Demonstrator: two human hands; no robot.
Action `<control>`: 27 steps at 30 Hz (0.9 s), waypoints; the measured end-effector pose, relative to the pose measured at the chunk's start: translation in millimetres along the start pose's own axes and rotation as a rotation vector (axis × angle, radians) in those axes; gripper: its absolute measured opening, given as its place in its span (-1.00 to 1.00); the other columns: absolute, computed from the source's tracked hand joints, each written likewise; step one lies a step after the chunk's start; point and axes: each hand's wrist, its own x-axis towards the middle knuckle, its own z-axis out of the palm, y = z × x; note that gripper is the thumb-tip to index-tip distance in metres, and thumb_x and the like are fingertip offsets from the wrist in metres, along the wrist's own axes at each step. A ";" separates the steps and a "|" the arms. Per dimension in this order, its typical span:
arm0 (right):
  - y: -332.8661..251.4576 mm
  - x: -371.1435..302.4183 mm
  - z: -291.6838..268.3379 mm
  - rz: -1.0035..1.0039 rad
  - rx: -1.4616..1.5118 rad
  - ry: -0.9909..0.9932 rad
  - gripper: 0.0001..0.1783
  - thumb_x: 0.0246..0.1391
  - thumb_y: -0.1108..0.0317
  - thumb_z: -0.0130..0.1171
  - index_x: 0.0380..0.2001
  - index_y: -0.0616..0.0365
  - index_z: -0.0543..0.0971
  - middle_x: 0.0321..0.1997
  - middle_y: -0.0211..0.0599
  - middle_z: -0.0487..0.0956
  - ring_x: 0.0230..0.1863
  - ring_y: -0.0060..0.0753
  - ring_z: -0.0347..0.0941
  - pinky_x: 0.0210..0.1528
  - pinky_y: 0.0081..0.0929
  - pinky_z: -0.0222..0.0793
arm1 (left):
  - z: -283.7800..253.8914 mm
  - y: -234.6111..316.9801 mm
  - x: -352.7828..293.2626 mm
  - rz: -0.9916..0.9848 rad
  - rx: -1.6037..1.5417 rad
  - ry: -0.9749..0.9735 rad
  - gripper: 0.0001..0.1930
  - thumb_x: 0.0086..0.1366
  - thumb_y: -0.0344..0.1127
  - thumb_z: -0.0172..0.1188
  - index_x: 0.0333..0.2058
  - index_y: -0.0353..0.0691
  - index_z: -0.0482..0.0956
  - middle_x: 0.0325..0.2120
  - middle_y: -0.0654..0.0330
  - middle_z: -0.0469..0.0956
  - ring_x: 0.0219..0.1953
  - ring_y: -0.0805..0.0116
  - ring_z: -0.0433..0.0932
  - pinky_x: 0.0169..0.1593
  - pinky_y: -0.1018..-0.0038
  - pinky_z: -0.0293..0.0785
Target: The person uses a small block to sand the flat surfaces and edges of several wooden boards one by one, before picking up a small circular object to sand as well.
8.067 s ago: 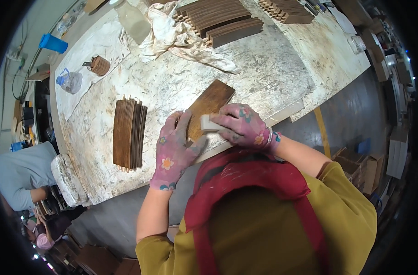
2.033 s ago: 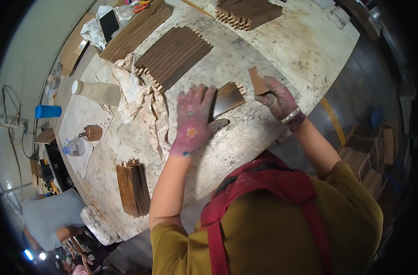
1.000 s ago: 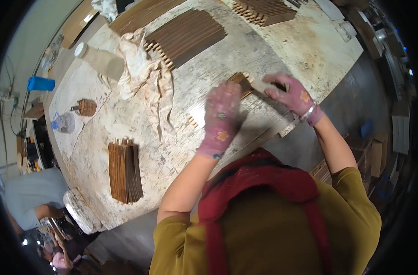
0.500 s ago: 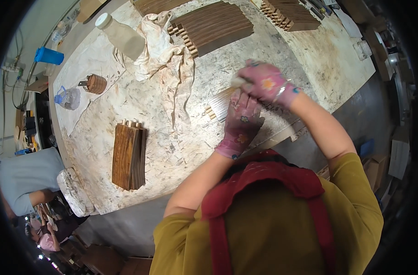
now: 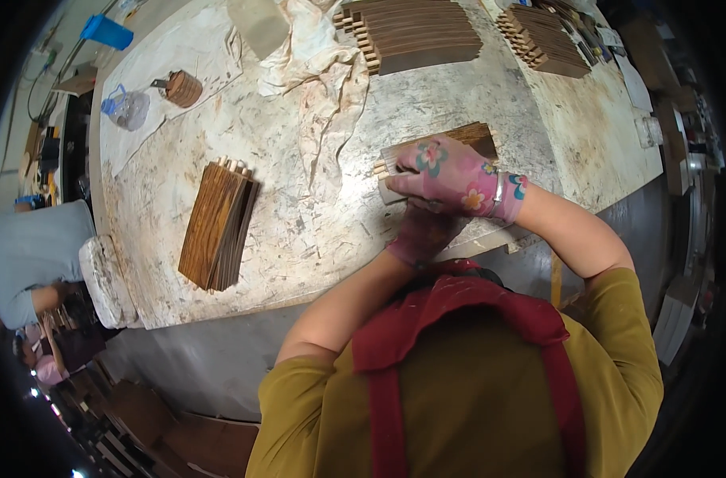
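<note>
The right hand [image 5: 451, 171], in a pink glove with flowers on it, lies on top of a small stack of brown wood strips [image 5: 466, 137]. Its fingers [image 5: 407, 171] are bent and pressed down over the left end of the stack, close together. The left hand [image 5: 423, 235] is just under it, nearer the person, in a darker glove. Its fingers are tucked under the right hand, so I cannot tell how far they are open or what they grip.

The strips are thin, flat and dark brown with pale ends. They sit on the messy white table [image 5: 299, 231], near its near edge, on the right side.

To the left lies another pile of brown strips [image 5: 218, 225]. Far across the table are two bigger stacks [image 5: 415, 36] and a crumpled cloth [image 5: 323, 68].
</note>
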 end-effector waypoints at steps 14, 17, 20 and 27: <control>68.0 -15.3 -17.5 0.516 0.211 0.316 -0.65 0.15 0.17 0.21 0.01 -0.09 0.58 -0.02 -0.15 0.51 -0.06 -0.02 0.54 -0.03 -0.20 0.47 | -4.0 79.0 28.5 0.525 1.489 -0.060 -0.30 0.07 -0.01 0.36 0.16 -0.21 0.44 0.14 0.00 0.41 0.25 0.00 0.31 0.28 0.00 0.23; 72.1 -65.5 -29.1 0.640 0.432 0.521 -0.54 0.15 0.13 0.25 0.05 0.13 0.57 -0.01 -0.11 0.56 0.07 -0.06 0.49 0.13 -0.29 0.38 | -17.7 110.8 44.5 0.455 1.550 -0.057 -0.26 0.06 -0.06 0.39 0.21 -0.15 0.40 0.10 0.01 0.41 0.18 0.00 0.37 0.23 0.05 0.28; 73.6 -118.5 -17.8 0.903 0.850 0.738 -0.55 0.17 0.18 0.30 0.05 0.22 0.59 0.01 -0.28 0.62 0.01 -0.44 0.52 0.11 -0.51 0.39 | -26.7 131.2 53.4 0.267 1.496 -0.206 -0.27 0.09 -0.09 0.39 0.23 -0.11 0.39 -0.01 -0.02 0.45 0.04 -0.03 0.47 0.14 0.17 0.38; 45.5 -182.8 1.1 1.164 1.052 1.079 -0.57 0.18 0.18 0.28 0.07 0.12 0.60 -0.12 -0.45 0.61 -0.21 -0.62 0.47 -0.24 -0.64 0.39 | -16.5 185.4 88.7 -0.401 1.132 -0.346 -0.66 0.35 -0.11 0.16 -0.02 -0.17 0.61 -0.14 -0.06 0.60 -0.02 0.03 0.57 0.05 0.21 0.45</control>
